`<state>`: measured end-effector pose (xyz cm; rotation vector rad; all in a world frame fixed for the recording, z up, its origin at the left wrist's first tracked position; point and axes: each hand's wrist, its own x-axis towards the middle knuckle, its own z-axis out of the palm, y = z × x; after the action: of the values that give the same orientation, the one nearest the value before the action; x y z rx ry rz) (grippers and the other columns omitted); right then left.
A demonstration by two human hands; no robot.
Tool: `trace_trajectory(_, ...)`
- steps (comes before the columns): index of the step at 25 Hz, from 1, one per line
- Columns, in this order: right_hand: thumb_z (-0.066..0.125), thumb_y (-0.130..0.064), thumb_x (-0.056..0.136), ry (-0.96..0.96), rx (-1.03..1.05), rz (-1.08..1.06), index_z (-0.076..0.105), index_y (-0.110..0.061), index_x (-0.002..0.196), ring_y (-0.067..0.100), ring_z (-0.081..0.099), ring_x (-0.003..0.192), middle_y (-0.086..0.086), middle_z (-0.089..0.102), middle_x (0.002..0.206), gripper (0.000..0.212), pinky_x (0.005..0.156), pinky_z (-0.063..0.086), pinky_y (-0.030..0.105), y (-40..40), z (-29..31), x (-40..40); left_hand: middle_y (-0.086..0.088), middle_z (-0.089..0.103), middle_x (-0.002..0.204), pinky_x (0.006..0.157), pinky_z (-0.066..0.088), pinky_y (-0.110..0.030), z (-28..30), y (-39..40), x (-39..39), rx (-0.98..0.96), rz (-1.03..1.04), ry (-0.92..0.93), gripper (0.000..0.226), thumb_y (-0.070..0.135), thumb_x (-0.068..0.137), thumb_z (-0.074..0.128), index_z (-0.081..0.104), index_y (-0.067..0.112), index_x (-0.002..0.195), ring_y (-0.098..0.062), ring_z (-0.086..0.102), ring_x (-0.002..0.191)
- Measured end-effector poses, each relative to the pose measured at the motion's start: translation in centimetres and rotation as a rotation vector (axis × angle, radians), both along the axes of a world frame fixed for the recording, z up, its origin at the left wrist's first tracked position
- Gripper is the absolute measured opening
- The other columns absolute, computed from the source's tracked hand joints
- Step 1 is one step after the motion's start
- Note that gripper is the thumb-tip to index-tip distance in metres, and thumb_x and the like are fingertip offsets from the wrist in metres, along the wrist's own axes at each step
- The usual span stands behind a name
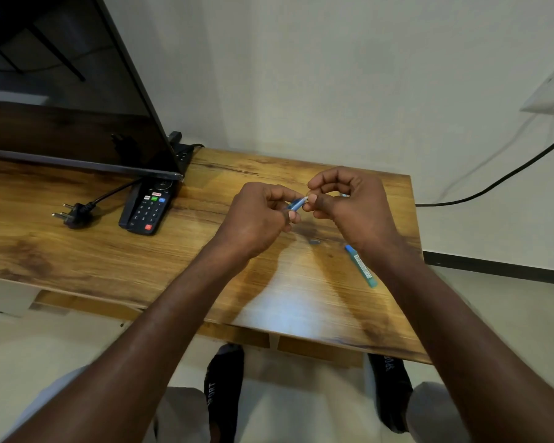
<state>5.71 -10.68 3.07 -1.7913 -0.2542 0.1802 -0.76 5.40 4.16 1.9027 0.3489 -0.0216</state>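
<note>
Pale wall (301, 75) stands behind a brown wooden tabletop (109, 257). Both hands are held up a little over its right half. The left hand (259, 215) has its fingers curled round a small blue pen part (296, 204), so only a short end sticks out. The right hand (349, 203) pinches the white tip of that end with thumb and finger. So both hands hold the same little thing between them, up over the tabletop and not lying on it.

I think the part is very light and made of hard, smooth plastic. It is thin, so it could slip away or snap if bent hard. A good hold is tight round the thick middle with one hand and a soft pinch at the tip with the other. Pull or push straight along it, not sideways.

A teal pen (362, 266) lies on the tabletop just beside the right wrist, and that arm could knock it. A small grey bit (314, 241) lies under the hands; I can't tell what it is. Well off to the left are a black remote (147, 209), a plug (74, 214) and a big dark TV (61, 91). They are too far away to get in the way.
</note>
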Motion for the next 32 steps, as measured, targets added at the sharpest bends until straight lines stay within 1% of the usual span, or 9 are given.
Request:
trace_trajectory(5,0.075,0.003,0.087,-0.153,-0.175,0.038,0.077,-0.017,0.095,0.015,0.077,0.081,-0.001,0.076,0.088,0.022,0.076,0.065,0.040,-0.3,-0.3,0.2,-0.006,0.077,0.101,0.091,0.062,-0.045,-0.4,-0.1,0.1,0.115,-0.006,-0.001,0.032,0.003,0.091,0.077,0.080,0.020,0.118,-0.018,0.072,0.093)
trace_trajectory(7,0.075,0.004,0.086,-0.181,-0.205,0.052,0.077,-0.018,0.094,0.013,0.077,0.079,-0.002,0.076,0.085,0.024,0.075,0.064,0.041,-0.3,-0.5,0.1,-0.003,0.078,0.105,0.093,0.061,-0.045,-0.5,-0.1,0.2,0.147,-0.011,-0.002,0.032,0.003,0.090,0.078,0.079,0.017,0.119,-0.016,0.071,0.098)
trace_trajectory(13,0.074,0.004,0.088,-0.234,-0.240,0.059,0.079,-0.020,0.097,0.007,0.074,0.073,-0.003,0.075,0.083,0.026,0.064,0.061,0.025,-0.1,-0.7,-0.1,-0.004,0.078,0.107,0.095,0.061,-0.045,-0.7,-0.3,0.2,0.169,-0.008,-0.013,0.031,0.003,0.090,0.079,0.080,0.014,0.118,-0.016,0.071,0.101)
trace_trajectory(16,0.076,0.003,0.088,-0.232,-0.233,0.047,0.080,-0.019,0.100,0.005,0.073,0.070,-0.004,0.076,0.081,0.025,0.067,0.063,0.028,-0.1,-0.6,-0.1,-0.003,0.078,0.106,0.095,0.061,-0.047,-0.6,-0.4,0.2,0.151,-0.005,-0.010,0.030,0.003,0.090,0.078,0.080,0.015,0.117,-0.018,0.071,0.102)
trace_trajectory(20,0.075,0.002,0.090,-0.154,-0.152,0.019,0.079,-0.015,0.106,0.015,0.078,0.078,-0.002,0.077,0.085,0.024,0.074,0.065,0.034,-0.1,-0.1,0.1,-0.008,0.077,0.104,0.096,0.059,-0.050,-0.1,-0.3,0.2,0.078,-0.011,-0.008,0.027,0.001,0.092,0.074,0.080,0.016,0.115,-0.026,0.071,0.104)
trace_trajectory(22,0.072,0.003,0.093,-0.085,-0.086,0.005,0.079,-0.013,0.106,0.017,0.079,0.079,0.003,0.078,0.089,0.022,0.074,0.066,0.035,-0.1,0.1,0.1,-0.011,0.077,0.105,0.090,0.062,-0.043,0.0,-0.2,0.1,0.037,-0.012,-0.009,0.027,0.001,0.092,0.073,0.079,0.015,0.114,-0.028,0.072,0.104)
trace_trajectory(26,0.073,0.002,0.093,0.026,0.010,-0.037,0.077,-0.009,0.109,0.021,0.081,0.079,0.010,0.079,0.092,0.019,0.073,0.066,0.034,-0.1,0.3,0.0,-0.013,0.076,0.106,0.063,0.051,-0.011,0.1,-0.2,0.1,-0.015,-0.007,-0.009,0.027,-0.002,0.093,0.072,0.078,0.013,0.115,-0.019,0.071,0.095)
trace_trajectory(30,0.076,-0.001,0.092,0.042,0.032,-0.063,0.077,-0.011,0.106,0.020,0.080,0.077,0.007,0.079,0.091,0.018,0.072,0.065,0.033,-0.3,0.3,0.2,-0.010,0.076,0.104,0.061,0.049,-0.009,0.2,-0.1,0.1,-0.010,0.005,0.011,0.028,0.001,0.094,0.073,0.077,0.015,0.118,-0.016,0.072,0.090)
trace_trajectory(32,0.076,-0.005,0.093,-0.012,-0.127,-0.073,0.079,-0.016,0.103,0.015,0.078,0.074,0.001,0.078,0.090,0.015,0.072,0.064,0.032,-0.6,0.1,0.3,-0.008,0.078,0.100,0.069,0.054,-0.023,0.1,-0.1,0.1,-0.005,0.017,0.015,0.033,0.000,0.096,0.070,0.073,0.017,0.124,-0.016,0.075,0.086)
